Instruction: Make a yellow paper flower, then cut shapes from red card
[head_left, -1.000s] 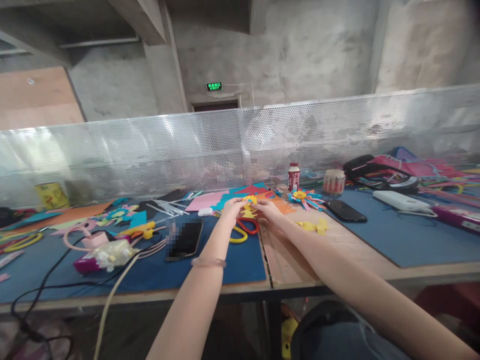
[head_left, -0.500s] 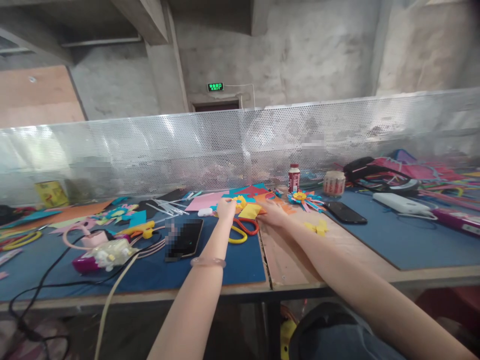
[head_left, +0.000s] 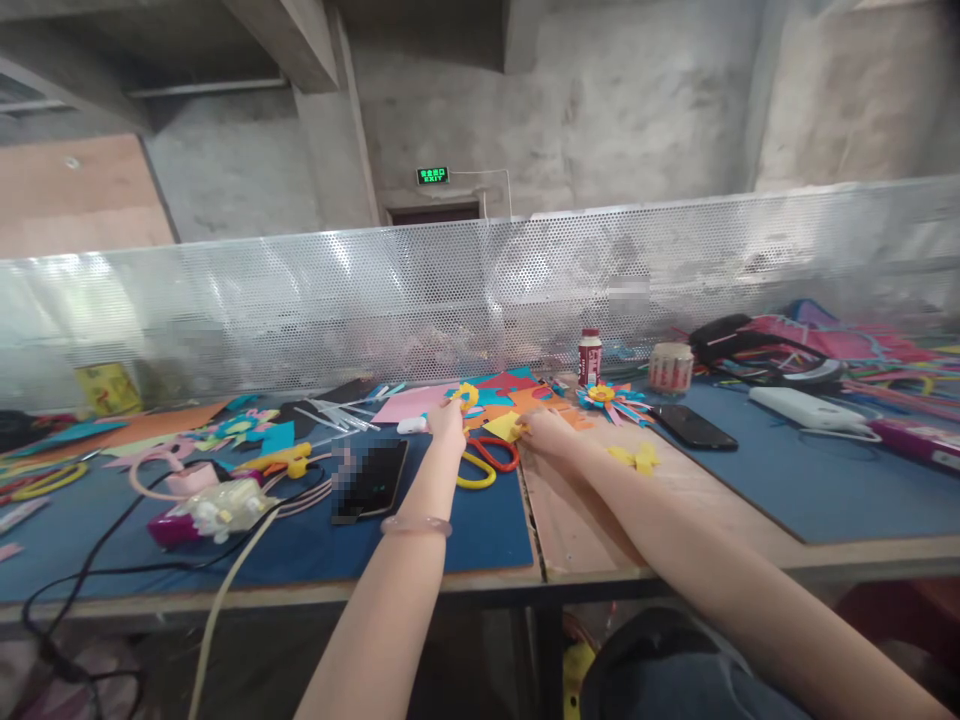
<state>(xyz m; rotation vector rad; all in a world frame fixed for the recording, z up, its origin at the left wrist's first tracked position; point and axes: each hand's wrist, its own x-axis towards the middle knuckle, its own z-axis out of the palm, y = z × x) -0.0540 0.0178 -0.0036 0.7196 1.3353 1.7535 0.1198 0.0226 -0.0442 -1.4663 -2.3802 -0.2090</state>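
My left hand (head_left: 448, 424) is closed, pinching a small yellow fringed paper ring (head_left: 467, 396) above the coloured sheets. To its right, the fingers of my right hand (head_left: 553, 432) are bent together at the edge of a yellow paper piece (head_left: 502, 428), which they grip. Just below both hands lie scissors with a yellow and a red handle loop (head_left: 480, 482); their blades are hidden under paper. A yellow paper bow shape (head_left: 636, 459) rests on the bare wood near my right forearm. Behind it sits a blue and pink paper flower with a yellow centre (head_left: 602, 395).
A phone (head_left: 380, 478) lies left of my left forearm, near a power strip (head_left: 169, 530) with cables. Another phone (head_left: 694, 427), a red-capped bottle (head_left: 590, 355) and a jar (head_left: 670, 368) stand or lie to the right. A perforated metal screen (head_left: 360, 300) closes off the back.
My left hand has moved slightly left with the yellow ring, away from the yellow paper. My right hand's fingers have drawn together at that paper's edge, and the paper has shifted a little.
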